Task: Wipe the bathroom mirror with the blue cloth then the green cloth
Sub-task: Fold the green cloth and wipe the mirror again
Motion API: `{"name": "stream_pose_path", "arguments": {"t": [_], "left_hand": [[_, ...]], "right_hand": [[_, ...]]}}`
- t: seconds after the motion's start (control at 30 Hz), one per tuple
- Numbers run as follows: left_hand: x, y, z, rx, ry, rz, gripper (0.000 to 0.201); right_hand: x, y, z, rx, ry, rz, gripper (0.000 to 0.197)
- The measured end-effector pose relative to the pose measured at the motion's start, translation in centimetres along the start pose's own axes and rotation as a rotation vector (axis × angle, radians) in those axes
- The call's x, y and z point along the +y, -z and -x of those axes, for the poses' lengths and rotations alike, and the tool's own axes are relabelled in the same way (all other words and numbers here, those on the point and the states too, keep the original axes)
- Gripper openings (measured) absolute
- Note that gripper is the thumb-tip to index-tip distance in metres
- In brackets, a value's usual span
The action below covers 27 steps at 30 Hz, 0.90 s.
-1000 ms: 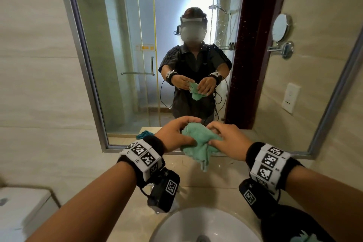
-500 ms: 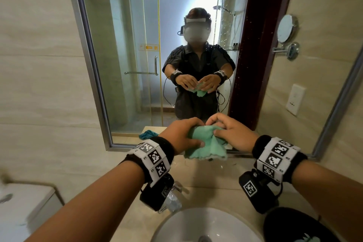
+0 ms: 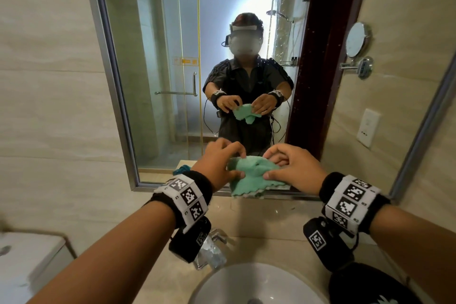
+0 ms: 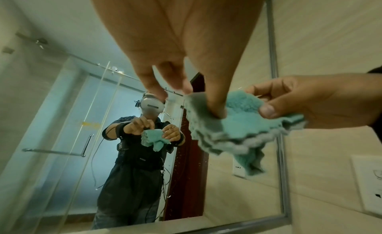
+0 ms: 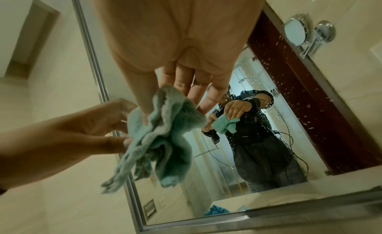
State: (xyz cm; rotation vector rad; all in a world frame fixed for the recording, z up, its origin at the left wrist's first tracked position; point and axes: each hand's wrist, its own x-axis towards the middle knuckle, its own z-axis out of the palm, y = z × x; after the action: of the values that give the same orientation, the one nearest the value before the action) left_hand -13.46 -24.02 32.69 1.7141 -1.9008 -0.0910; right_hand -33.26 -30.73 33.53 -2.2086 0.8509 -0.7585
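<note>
I hold a green cloth (image 3: 249, 180) with both hands, just in front of the lower part of the bathroom mirror (image 3: 148, 57). My left hand (image 3: 237, 164) pinches its left edge and my right hand (image 3: 271, 165) pinches its right edge. In the left wrist view the thumb and fingers of my left hand (image 4: 201, 102) nip the green cloth (image 4: 237, 123). In the right wrist view my right hand (image 5: 163, 106) grips the green cloth (image 5: 165, 139), which hangs in folds. A blue cloth (image 3: 181, 169) shows as a reflection low in the mirror; the rest of it is hidden behind my left wrist.
A white basin (image 3: 259, 284) with a chrome tap (image 3: 214, 239) sits below my wrists on the beige counter (image 3: 271, 212). The mirror reflects a round shaving mirror (image 3: 357, 39) and a wall socket (image 3: 367, 128). A white fixture (image 3: 24, 259) stands at the lower left.
The bunched, hanging green cloth is now spread wider between my hands, which have moved slightly apart and a little higher toward the mirror.
</note>
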Motion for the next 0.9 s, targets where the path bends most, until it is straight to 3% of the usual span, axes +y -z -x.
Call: {"name": "stream_pose_path", "arguments": {"t": [0.1,0.23,0.33,0.47,0.6,0.73,0.9], "left_hand": [[0.8,0.0,-0.4,0.061,0.042,-0.004,0.030],[1.3,0.4,-0.9,-0.021,0.130,0.370,0.038],[1.1,1.0,-1.3,-0.096,0.145,0.525,0.052],[0.4,1.6,-1.8,-0.054,0.046,0.562,0.054],[-0.4,2.1,-2.9,-0.030,-0.055,0.626,0.042],[-1.7,3.3,-4.8,-0.043,-0.169,0.610,0.042],[-1.5,6.2,-8.4,0.032,-0.208,0.384,0.045]], "right_hand": [[-0.7,-0.5,-0.1,0.074,0.056,0.005,0.032],[-1.6,-0.7,-0.5,0.120,0.090,-0.045,0.031],[-2.1,-0.6,-0.7,0.054,0.104,-0.087,0.029],[-2.6,-0.4,-1.4,0.016,0.158,-0.107,0.029],[-2.8,0.0,-3.3,0.142,0.219,0.049,0.048],[-3.2,0.1,-5.2,0.041,0.200,-0.055,0.059],[-4.1,2.1,-8.8,0.301,0.265,0.200,0.054]]}}
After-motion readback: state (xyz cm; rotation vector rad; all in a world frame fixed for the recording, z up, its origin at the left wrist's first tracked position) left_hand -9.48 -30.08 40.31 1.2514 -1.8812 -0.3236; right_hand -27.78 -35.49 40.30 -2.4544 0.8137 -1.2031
